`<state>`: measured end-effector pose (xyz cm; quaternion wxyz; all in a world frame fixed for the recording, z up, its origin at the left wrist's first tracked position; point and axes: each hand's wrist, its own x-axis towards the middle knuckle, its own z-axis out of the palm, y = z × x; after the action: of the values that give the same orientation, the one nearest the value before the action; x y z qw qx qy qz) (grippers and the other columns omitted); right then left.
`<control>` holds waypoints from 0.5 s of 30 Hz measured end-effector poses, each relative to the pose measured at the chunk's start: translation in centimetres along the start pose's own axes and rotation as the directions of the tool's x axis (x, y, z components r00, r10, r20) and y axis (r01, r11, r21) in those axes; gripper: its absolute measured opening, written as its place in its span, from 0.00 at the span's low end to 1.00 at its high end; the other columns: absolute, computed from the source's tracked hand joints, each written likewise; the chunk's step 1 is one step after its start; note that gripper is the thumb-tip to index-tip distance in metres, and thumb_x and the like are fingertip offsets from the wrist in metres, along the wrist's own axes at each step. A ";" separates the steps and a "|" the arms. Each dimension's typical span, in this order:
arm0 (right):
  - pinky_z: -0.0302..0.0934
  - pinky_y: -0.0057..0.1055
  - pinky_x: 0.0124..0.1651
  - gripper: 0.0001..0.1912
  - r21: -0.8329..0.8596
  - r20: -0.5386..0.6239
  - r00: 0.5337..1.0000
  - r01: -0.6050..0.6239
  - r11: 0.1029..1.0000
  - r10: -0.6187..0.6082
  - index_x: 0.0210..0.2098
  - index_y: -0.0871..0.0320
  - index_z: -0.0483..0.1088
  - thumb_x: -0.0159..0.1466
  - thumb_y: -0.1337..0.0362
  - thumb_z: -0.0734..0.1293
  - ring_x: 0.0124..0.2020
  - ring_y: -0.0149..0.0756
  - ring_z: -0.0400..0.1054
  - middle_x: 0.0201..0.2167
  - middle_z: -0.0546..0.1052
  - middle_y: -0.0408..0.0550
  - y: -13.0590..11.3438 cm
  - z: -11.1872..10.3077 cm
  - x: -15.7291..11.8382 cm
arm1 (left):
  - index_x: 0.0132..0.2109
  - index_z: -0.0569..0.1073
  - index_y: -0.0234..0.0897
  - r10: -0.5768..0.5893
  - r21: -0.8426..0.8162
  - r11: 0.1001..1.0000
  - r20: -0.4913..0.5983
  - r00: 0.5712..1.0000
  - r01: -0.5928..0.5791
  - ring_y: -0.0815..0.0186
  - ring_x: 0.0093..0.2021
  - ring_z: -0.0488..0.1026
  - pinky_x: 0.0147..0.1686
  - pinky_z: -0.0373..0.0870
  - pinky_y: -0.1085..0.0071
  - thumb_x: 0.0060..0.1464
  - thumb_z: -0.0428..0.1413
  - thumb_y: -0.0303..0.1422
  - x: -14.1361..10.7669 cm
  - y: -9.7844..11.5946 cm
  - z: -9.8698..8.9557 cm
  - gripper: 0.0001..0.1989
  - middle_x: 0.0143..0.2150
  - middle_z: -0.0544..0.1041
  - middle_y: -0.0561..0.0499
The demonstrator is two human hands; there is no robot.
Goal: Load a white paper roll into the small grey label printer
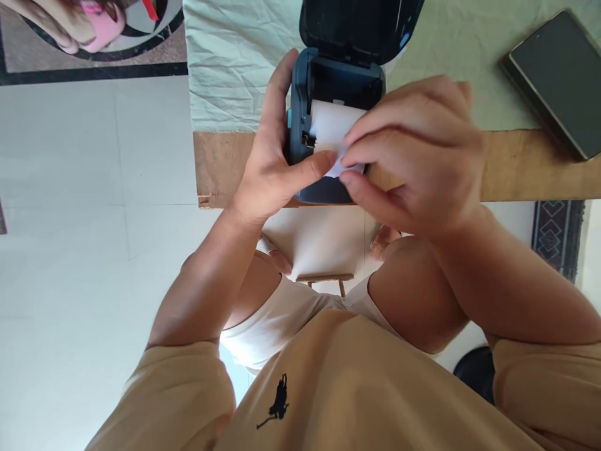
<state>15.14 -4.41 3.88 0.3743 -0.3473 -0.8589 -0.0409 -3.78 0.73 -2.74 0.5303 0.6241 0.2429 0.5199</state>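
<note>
A dark blue label printer (317, 188) sits at the table's front edge with its black lid (354, 28) swung up. White paper (334, 119) shows in its bay and reaches over the front of the opening. My left hand (277, 147) is wrapped around the printer's left side, its thumb pressing on the paper's left front edge. From the right, my right hand (417, 150) has its thumb and fingertips pinched together at the paper's right front part. Its fingers cover the right side of the bay.
A dark smartphone (556, 78) lies at the table's right. Pale green cloth (239, 69) covers the wooden table (220, 166) except along its front edge. Another person's foot in a pink sandal (103, 25) is at the upper left. A patterned rug (556, 241) lies on the floor at right.
</note>
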 end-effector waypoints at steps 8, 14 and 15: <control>0.59 0.38 0.54 0.11 -0.060 -0.081 0.985 -0.155 0.986 0.150 0.36 0.66 0.69 0.61 0.63 0.61 0.52 0.43 0.63 0.38 0.68 0.54 2.7 -1.2 0.0 | 0.61 0.51 0.62 0.068 0.010 0.997 0.223 0.972 -0.072 0.45 0.65 0.56 0.55 0.70 0.51 0.26 0.69 0.38 0.5 -1.9 -1.2 0.54 0.63 0.60 0.56; 0.61 0.39 0.50 0.10 0.133 -0.208 0.967 -0.119 0.984 0.145 0.32 0.62 0.68 0.63 0.62 0.59 0.45 0.40 0.67 0.31 0.68 0.49 2.6 -0.7 0.3 | 0.60 0.55 0.54 0.005 -0.078 0.997 0.207 0.978 0.011 0.44 0.61 0.61 0.54 0.68 0.54 0.33 0.67 0.32 0.1 -0.3 -0.6 0.48 0.62 0.63 0.52; 0.62 0.39 0.48 0.11 0.167 -0.251 0.956 -0.113 0.979 0.153 0.30 0.61 0.67 0.64 0.62 0.58 0.43 0.39 0.68 0.30 0.68 0.49 2.6 -0.7 0.3 | 0.60 0.56 0.54 0.001 -0.083 0.996 0.194 0.981 0.015 0.43 0.61 0.61 0.54 0.68 0.55 0.31 0.68 0.32 0.0 -0.2 -0.6 0.48 0.61 0.64 0.52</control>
<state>17.10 -2.49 4.11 0.5120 -0.3665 -0.7769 0.0040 -4.24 1.05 -2.93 0.5792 0.6481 0.1701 0.4643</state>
